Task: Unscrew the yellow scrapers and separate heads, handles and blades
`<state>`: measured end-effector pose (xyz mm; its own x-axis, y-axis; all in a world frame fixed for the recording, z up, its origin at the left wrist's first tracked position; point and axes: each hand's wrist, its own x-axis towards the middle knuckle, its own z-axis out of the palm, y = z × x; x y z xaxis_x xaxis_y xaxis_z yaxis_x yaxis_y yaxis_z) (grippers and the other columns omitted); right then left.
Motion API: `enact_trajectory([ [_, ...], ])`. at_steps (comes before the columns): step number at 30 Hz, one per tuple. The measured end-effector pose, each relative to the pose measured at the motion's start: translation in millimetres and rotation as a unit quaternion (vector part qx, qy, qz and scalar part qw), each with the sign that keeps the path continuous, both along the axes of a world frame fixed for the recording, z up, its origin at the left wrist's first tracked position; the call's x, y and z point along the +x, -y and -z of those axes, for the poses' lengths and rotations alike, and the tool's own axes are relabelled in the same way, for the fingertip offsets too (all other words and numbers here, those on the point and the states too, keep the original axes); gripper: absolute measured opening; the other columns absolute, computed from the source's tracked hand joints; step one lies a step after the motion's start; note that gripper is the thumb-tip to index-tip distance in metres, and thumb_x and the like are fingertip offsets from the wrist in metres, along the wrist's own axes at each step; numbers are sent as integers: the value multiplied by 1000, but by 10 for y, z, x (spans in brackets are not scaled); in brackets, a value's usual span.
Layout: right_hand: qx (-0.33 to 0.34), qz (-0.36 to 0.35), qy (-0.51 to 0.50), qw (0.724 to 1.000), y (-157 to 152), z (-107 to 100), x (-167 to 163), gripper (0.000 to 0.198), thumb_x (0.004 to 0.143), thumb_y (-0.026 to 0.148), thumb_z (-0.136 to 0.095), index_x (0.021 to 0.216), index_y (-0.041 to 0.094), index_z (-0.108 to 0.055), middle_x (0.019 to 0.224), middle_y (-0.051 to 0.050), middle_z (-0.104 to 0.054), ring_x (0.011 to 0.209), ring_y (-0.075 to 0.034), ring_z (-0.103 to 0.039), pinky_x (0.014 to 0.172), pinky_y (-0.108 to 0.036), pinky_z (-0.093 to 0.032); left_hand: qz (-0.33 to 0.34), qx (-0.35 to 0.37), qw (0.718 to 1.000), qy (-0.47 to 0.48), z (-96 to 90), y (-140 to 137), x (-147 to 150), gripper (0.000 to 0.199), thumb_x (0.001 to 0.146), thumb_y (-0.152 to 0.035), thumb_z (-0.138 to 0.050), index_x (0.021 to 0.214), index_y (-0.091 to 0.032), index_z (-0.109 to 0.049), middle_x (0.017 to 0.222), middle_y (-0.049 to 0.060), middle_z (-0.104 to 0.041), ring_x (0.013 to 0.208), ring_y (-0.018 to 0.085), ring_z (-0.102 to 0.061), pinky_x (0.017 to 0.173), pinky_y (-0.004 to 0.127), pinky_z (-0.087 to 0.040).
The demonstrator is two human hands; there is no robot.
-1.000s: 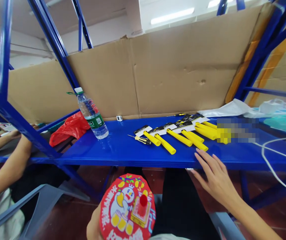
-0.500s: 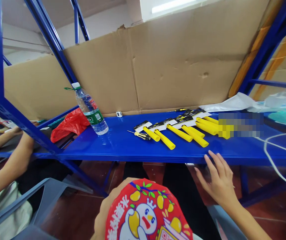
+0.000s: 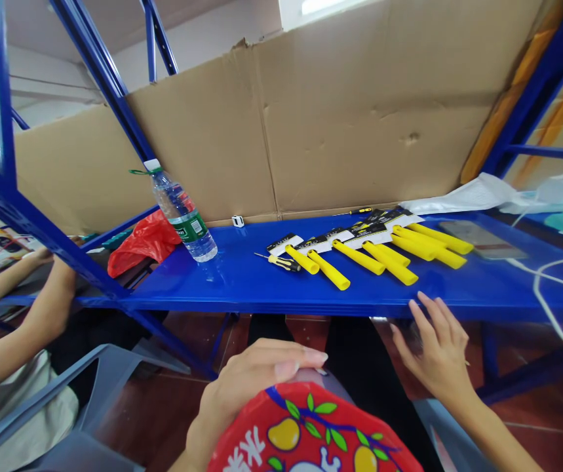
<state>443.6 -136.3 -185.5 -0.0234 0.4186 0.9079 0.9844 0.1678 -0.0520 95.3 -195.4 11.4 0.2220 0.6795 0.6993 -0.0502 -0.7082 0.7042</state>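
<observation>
Brought closer to the head camera since a second ago: red-lidded round cup (image 3: 318, 432), top printed with yellow mangoes and green leaves. Around it: blue metal bench (image 3: 242, 285). At its left end, clear plastic bottle with green label and white cap (image 3: 185, 219). From middle to right, row of yellow tubular handles (image 3: 392, 263) with black-and-white cards; just left of these, cream-and-black-handled tool (image 3: 285, 263). Toward the right end, grey flat slab (image 3: 482, 240) and white cable (image 3: 549, 298). Along the back edge, brown cardboard panel (image 3: 350, 131). Cup below the front edge, hiding part of the lap and of left hand (image 3: 252, 377): fingers pressed together, curled over the cup's far side. Right hand (image 3: 436, 351): fingers loosely spread, tips at the front edge, contact uncertain, well apart from the cup. Changed: left fingers more exposed; right hand slightly farther right; handles and bottle unmoved.
</observation>
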Motion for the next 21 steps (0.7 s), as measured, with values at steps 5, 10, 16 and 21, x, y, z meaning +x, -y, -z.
enact_trajectory([
  [5,-6,7,6,1000,12,-2,-2,98,100,23,-85,183,24,-34,172,-22,-57,157,-46,-57,124,-60,-49,-34,22,999,28,60,-179,104,33,109,-51,-67,141,-54,-78,113,5,-89,96,34,-85,85,52,-69],
  [10,-11,9,-1,1000,18,-10,-8,93,102,25,-83,182,24,-36,168,-22,-60,155,-46,-59,123,-61,-49,-9,24,999,34,72,-185,97,32,110,-51,-67,139,-48,-81,117,7,-88,106,33,-84,96,52,-68],
  [16,-3,13,9,1000,9,-6,-1,91,101,25,-84,180,22,-38,164,-24,-64,153,-46,-60,121,-59,-49,-18,44,998,28,83,-237,139,32,116,-41,-58,139,-44,-80,119,5,-88,106,30,-84,95,47,-68],
  [21,-5,10,-2,1000,5,1,-2,93,101,26,-84,181,25,-37,167,-23,-62,154,-46,-60,123,-60,-49,-34,60,996,52,47,-195,231,34,112,-38,-63,141,-43,-80,117,2,-89,102,31,-85,91,48,-69],
])
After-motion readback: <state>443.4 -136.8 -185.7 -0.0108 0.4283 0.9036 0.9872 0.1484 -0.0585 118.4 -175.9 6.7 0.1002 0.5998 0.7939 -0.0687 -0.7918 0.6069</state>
